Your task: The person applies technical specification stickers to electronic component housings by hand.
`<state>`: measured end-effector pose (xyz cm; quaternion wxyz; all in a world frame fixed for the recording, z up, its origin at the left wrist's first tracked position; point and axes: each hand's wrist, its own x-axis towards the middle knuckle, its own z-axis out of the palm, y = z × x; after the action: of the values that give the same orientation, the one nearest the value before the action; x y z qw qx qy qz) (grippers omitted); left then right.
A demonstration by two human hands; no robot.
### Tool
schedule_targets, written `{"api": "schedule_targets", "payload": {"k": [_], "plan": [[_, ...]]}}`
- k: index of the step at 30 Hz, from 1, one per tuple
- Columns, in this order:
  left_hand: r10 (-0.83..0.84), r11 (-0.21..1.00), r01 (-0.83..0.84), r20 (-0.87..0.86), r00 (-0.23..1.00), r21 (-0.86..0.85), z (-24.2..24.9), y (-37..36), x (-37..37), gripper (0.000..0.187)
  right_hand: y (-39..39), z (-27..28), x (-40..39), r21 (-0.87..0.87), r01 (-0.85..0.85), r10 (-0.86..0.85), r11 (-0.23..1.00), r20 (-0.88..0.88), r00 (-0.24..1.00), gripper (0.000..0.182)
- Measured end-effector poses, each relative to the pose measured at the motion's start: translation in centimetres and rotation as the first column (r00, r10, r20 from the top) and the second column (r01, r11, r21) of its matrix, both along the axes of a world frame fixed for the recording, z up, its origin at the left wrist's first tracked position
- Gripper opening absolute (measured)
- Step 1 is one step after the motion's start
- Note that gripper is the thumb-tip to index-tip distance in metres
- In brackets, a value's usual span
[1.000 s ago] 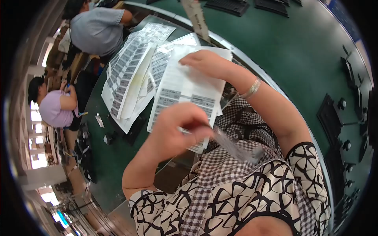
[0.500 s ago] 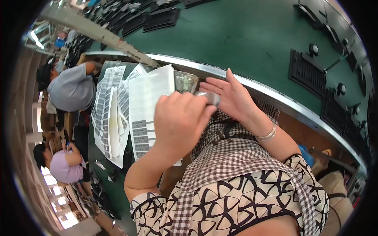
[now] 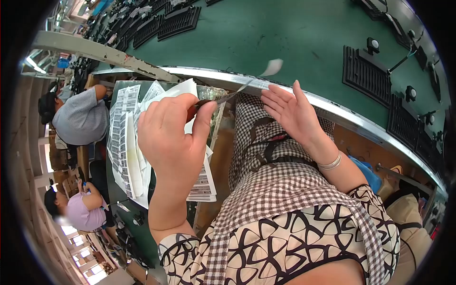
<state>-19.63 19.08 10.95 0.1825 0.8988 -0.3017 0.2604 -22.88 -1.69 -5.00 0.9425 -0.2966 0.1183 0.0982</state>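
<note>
My left hand [image 3: 173, 135] is closed, thumb and fingers pinching one end of a thin, partly shiny strip [image 3: 229, 97]. The strip stretches up and right over the table's metal edge, and a blurred whitish piece [image 3: 272, 67] shows at its far end. Palm up and fingers stretched out, my right hand [image 3: 295, 114] holds nothing and is apart from the strip. Beneath and beside my left hand lie printed label sheets [image 3: 124, 137] and white sheets [image 3: 205, 183], partly hidden by that hand.
A green worktable [image 3: 266, 33] with a metal edge spans the top. Black ribbed fixtures [image 3: 365, 73] with round sensor heads stand at right; more black parts [image 3: 178, 23] lie at upper left. A beige beam [image 3: 104, 53] crosses there. Two people [image 3: 80, 116] are at left.
My left hand has moved left, away from my right hand, drawing the strip into view between them. My right hand has shifted slightly right and stays open.
</note>
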Motion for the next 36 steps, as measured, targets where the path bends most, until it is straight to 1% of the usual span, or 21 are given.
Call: {"api": "schedule_targets", "payload": {"k": [3, 4, 7, 8, 11, 12, 15, 21, 24, 27, 30, 33, 36], "plan": [[-0.104, 0.995, 0.104, -0.001, 0.995, 0.01, -0.6, -0.7, -0.3, 0.022, 1.0, 0.9, 0.2, 0.141, 0.003, -0.008, 0.99, 0.036, 0.999, 0.086], [-0.136, 0.99, 0.138, -0.029, 0.99, 0.037, -0.9, -1.0, -0.7, 0.021, 1.5, 1.4, 0.6, 0.214, 0.066, -0.059, 0.975, -0.038, 0.997, 0.079], [-0.245, 0.958, 0.257, -0.103, 0.964, 0.126, -2.1, -1.7, -1.7, 0.021, 2.1, 2.4, 1.4, 0.349, 0.056, -0.034, 0.935, -0.067, 0.997, 0.079], [-0.263, 0.955, 0.275, -0.109, 0.959, 0.113, -2.7, -1.6, -1.9, 0.022, 2.4, 2.4, 1.4, 0.361, 0.047, -0.026, 0.931, -0.064, 0.998, 0.08], [-0.295, 0.947, 0.312, -0.18, 0.938, 0.077, -2.9, -1.5, -2.5, 0.024, 2.8, 1.9, 1.2, 0.343, 0.016, -0.001, 0.939, -0.043, 0.999, 0.081], [-0.31, 0.943, 0.33, -0.243, 0.919, 0.046, -3.0, -1.2, -2.6, 0.025, 2.8, 1.8, 1.1, 0.327, 0.003, 0.017, 0.945, -0.056, 0.998, 0.082], [-0.355, 0.93, 0.367, -0.264, 0.897, -0.002, -3.1, -0.9, -2.6, 0.026, 3.0, 0.5, 1.2, 0.382, -0.049, 0.088, 0.923, -0.085, 0.992, 0.085], [-0.382, 0.917, 0.399, -0.293, 0.877, -0.001, -3.5, -1.0, -2.5, 0.027, 3.1, -0.1, 0.7, 0.386, -0.163, 0.21, 0.908, -0.081, 0.974, 0.084], [-0.4, 0.909, 0.415, -0.329, 0.856, -0.024, -3.8, -1.1, -2.6, 0.028, 3.0, -0.2, 0.6, 0.366, -0.144, 0.205, 0.919, -0.132, 0.97, 0.083], [-0.431, 0.893, 0.449, -0.322, 0.843, -0.021, -3.9, -1.3, -2.5, 0.027, 3.0, -0.8, 0.4, 0.359, -0.144, 0.215, 0.922, -0.164, 0.963, 0.084], [-0.414, 0.902, 0.432, -0.311, 0.856, -0.013, -3.8, -1.5, -2.4, 0.027, 3.1, -0.3, 0.3, 0.323, -0.144, 0.226, 0.935, -0.232, 0.946, 0.077], [-0.432, 0.891, 0.455, -0.317, 0.844, -0.002, -3.6, -1.8, -2.4, 0.027, 3.3, -0.1, 0.1, 0.297, -0.159, 0.232, 0.942, -0.231, 0.945, 0.079], [-0.409, 0.907, 0.422, -0.265, 0.873, -0.012, -3.1, -2.0, -1.9, 0.026, 3.6, -0.3, 0.1, 0.265, -0.176, 0.257, 0.948, -0.314, 0.914, 0.08]]}}
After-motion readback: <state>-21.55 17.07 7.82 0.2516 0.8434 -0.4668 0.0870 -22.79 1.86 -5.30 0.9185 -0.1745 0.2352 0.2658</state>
